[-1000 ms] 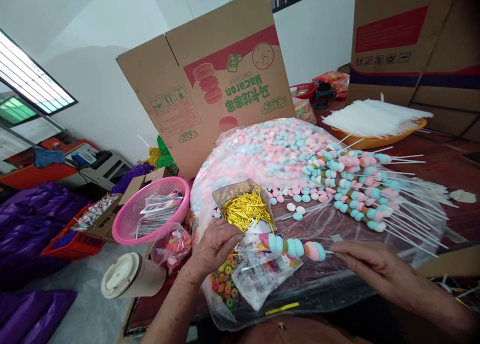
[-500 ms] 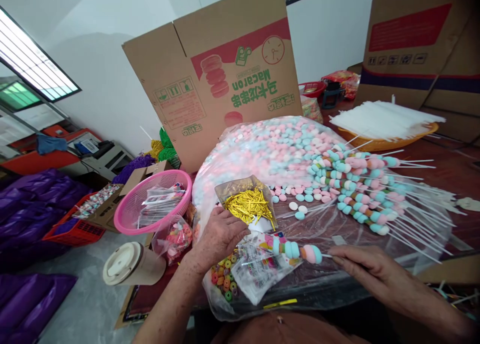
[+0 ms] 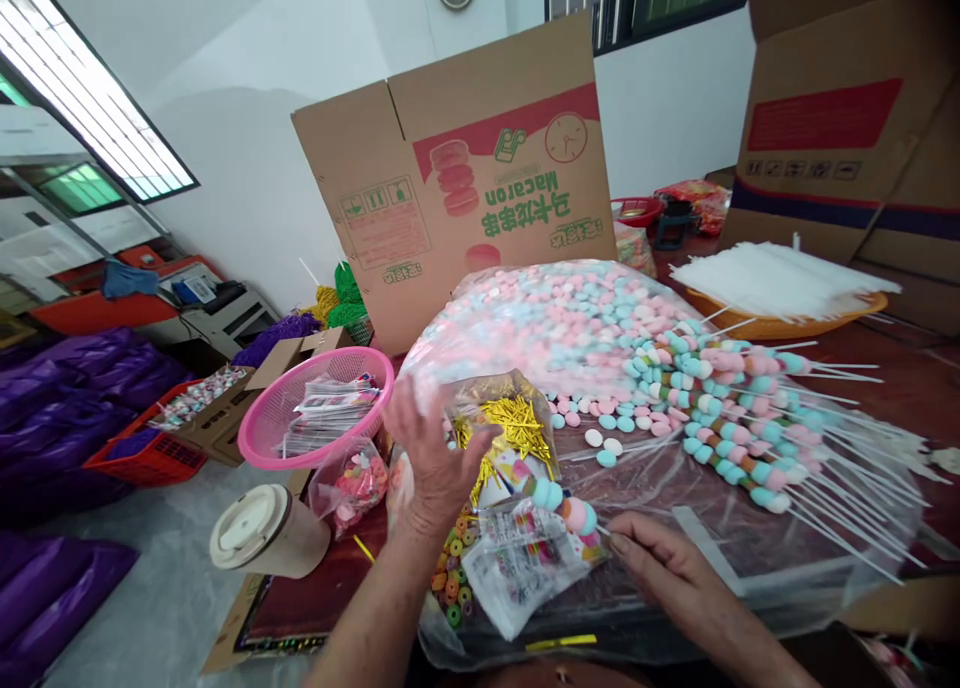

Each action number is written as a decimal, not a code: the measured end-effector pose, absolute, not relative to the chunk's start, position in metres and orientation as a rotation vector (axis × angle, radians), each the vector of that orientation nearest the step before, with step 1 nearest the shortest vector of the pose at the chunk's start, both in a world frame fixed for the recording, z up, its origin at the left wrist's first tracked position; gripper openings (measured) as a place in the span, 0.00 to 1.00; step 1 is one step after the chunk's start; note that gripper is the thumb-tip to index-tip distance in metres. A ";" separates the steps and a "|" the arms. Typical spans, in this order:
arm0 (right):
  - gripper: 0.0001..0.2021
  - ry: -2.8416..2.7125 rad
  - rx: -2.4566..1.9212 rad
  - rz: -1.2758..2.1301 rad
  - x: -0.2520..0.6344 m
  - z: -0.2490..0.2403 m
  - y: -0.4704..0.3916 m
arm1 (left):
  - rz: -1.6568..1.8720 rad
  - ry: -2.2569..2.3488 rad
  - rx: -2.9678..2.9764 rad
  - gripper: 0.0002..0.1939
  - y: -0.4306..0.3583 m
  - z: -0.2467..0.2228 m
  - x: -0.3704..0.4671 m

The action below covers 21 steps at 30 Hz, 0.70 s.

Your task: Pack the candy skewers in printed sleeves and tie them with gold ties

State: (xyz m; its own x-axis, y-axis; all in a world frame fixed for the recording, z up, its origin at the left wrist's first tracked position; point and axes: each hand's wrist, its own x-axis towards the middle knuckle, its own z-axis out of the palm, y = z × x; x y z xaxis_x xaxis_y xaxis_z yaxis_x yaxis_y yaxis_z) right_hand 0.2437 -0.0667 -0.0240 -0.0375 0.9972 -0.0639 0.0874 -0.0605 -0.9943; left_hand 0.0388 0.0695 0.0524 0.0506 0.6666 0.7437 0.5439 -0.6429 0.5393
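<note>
My right hand [image 3: 664,563] pinches the white stick of a candy skewer [image 3: 576,514] threaded with blue, pink and other pieces. The skewer's far end lies over printed plastic pouches [image 3: 517,573]. My left hand [image 3: 435,453] is raised with spread fingers, somewhat blurred, beside an open bag of gold twist ties [image 3: 517,423]. Nothing shows in that hand. Colourful ring candies [image 3: 454,573] lie below its wrist, partly hidden. Finished-looking skewers [image 3: 742,418] are heaped on the right, their white sticks pointing towards the right edge.
A large clear bag of pink, blue and white candies [image 3: 555,318] spreads across the table. Behind it stands a cardboard box [image 3: 480,168]. White sticks [image 3: 787,283] fill an orange basket [image 3: 720,318]. At left are a pink basket [image 3: 259,443] of pouches and a lidded cup [image 3: 300,548].
My left hand has lifted away from the gold ties and spread its fingers. My right hand has moved left with the skewer, which now tilts more. The camera view has shifted slightly upward.
</note>
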 end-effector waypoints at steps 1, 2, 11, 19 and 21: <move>0.17 -1.198 -1.253 1.316 0.239 -0.026 -0.065 | 1.736 1.287 1.799 0.30 0.067 0.049 0.042; 0.18 -1.132 -1.211 1.378 0.233 -0.028 -0.064 | 1.714 1.252 1.461 0.32 0.064 0.047 0.046; 0.21 -1.041 -1.210 1.508 0.190 -0.021 -0.052 | 1.174 0.831 0.562 0.14 0.050 0.040 0.092; 0.20 -1.050 -1.187 1.486 0.179 -0.042 -0.048 | 1.045 0.774 0.489 0.23 0.036 0.015 0.077; 0.20 -1.117 -1.224 1.530 0.182 -0.043 -0.051 | 1.051 0.714 0.424 0.23 0.050 0.026 0.064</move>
